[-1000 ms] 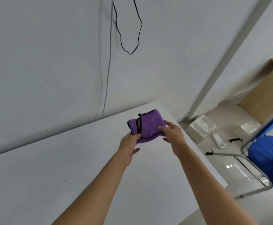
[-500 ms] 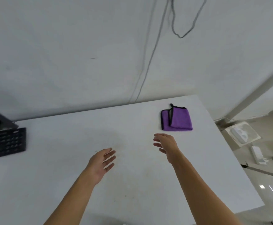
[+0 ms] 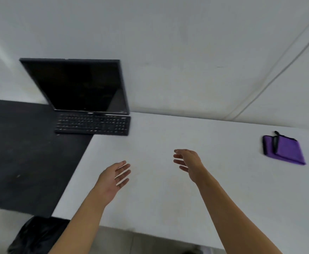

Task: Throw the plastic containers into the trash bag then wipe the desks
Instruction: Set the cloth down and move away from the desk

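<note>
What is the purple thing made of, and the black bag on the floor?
The purple cloth looks like soft, fuzzy fabric, probably microfibre: it lies folded in limp layers with a dark stitched edge. The black bag looks like thin, slightly shiny plastic: it is crumpled and catches faint light on its wrinkles. Both are guesses from looks alone.

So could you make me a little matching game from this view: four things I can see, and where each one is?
Things:
1. purple cloth
2. keyboard
3. trash bag
4. monitor

Places:
A. on the floor, bottom left
B. folded on the white desk, far right
C. upright against the wall
D. flat in front of the screen

Pairs: 1-B, 2-D, 3-A, 4-C
</note>
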